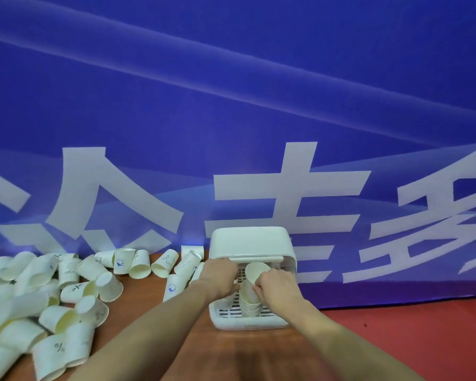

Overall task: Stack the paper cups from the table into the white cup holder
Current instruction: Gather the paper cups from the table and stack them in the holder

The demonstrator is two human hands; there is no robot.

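White plastic forms the cup holder (252,244), which stands on the brown surface (231,353) against a blue banner (231,105). Inside the holder's open front, the right hand (275,284) grasps a paper cup (257,272), tilted above a nested stack of cups (250,305) on the holder's slotted base. The left hand (219,273) reaches into the holder beside the stack; its grip cannot be told. Left of the holder lies a heap of loose cups (52,298).

Matt white paper cups (66,306) with pale cream insides, smooth white plastic cup holder (252,244) with a slotted grille base, glossy reddish-brown wood-look table (248,356), matt blue cloth banner (231,92) with white characters
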